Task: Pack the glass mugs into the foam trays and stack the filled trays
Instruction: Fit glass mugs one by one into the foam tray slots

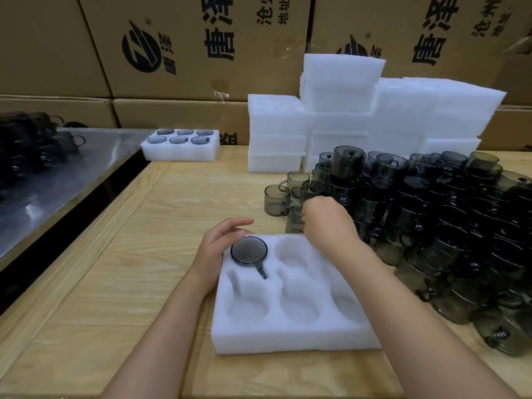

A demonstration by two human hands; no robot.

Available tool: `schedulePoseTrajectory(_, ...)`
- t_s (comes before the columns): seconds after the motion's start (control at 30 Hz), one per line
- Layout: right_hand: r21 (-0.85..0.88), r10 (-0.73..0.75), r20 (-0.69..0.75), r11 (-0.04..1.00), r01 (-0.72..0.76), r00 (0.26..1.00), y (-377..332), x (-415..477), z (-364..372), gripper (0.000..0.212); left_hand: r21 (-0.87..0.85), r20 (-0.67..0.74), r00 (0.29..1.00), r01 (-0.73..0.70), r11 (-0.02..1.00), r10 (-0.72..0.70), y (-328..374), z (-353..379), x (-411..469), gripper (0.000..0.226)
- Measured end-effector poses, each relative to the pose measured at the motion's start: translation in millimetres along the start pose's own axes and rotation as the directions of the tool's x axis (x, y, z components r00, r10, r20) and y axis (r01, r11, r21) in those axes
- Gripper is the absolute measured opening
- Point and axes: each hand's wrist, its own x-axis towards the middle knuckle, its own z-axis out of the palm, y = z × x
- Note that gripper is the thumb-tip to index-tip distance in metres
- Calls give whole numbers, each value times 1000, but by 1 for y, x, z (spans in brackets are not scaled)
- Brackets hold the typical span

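Cardboard boxes (184,53) wall the desk's (115,254) far edge, with stacks of empty foam trays (403,116) in front of them. A pile of smoky glass mugs (446,220) fills the right edge. A foam tray (288,338) lies near the front edge, and a filled tray (180,152) sits towards the far left corner. The right hand (328,223) curls down at the pile's left fringe; whether it grips a mug cannot be told. The left hand (218,249), fingers relaxed, rests beside the one mug (249,250) seated in the near tray's far-left pocket.

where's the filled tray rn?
Head view, far left of the wooden table: the filled tray sits beside the steel counter, left of the empty foam stacks.
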Motion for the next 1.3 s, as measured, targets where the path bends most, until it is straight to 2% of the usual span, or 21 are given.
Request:
schedulePoseTrajectory(0.1,100,-7,-125,995,20,992,2,-7,-5,19,-24,-3,1000,-5,1000,5,-1,0,1,36)
schedulePoseTrajectory(0.17,257,13,-228,965,48,974,1,-13,-8,19,-42,-13,1000,-9,999,9,-1,0,1,36)
schedulePoseTrajectory(0.23,447,55,-299,890,89,953,0,-19,-9,18,-84,-28,1000,-14,996,11,-1,-1,1,37)
schedulePoseTrajectory(0.3,565,81,-337,814,132,938,-1,-23,-9,15,-111,-58,998,-16,994,10,0,-2,2,37)
schedulePoseTrajectory(0.47,657,69,-372,724,210,926,2,-26,-4,12,-104,-165,985,-57,993,40,8,-1,0,37)
schedulePoseTrajectory(0.57,689,95,-369,695,204,925,3,-27,0,11,-7,-217,960,-183,983,177,27,3,1,21)
schedulePoseTrajectory(0.6,689,103,-364,698,194,926,2,-28,2,10,72,-191,953,-224,972,234,35,6,2,23)
schedulePoseTrajectory(0.67,709,122,-363,680,188,924,1,-29,4,9,237,-52,951,-284,929,304,51,16,5,33)
schedulePoseTrajectory(0.73,752,126,-370,622,217,920,0,-30,5,13,436,121,953,-303,847,278,61,31,12,51)
schedulePoseTrajectory(0.8,799,109,-367,546,252,924,-1,-30,5,15,525,232,945,-320,789,229,61,51,17,68)
schedulePoseTrajectory(0.87,849,86,-350,450,277,933,0,-32,6,16,478,240,939,-336,811,248,52,68,19,68)
schedulePoseTrajectory(0.97,904,56,-322,315,289,945,0,-33,7,20,380,146,947,-320,868,285,41,74,17,61)
schedulePoseTrajectory(1.07,931,17,-267,264,254,963,-1,-35,7,23,326,100,961,-278,904,259,36,66,16,58)
schedulePoseTrajectory(1.17,957,18,-221,195,214,975,0,-36,5,22,266,140,968,-240,933,209,32,62,13,60)
schedulePoseTrajectory(1.3,977,118,-187,123,172,975,8,-32,3,14,342,206,953,-284,896,224,33,58,11,53)
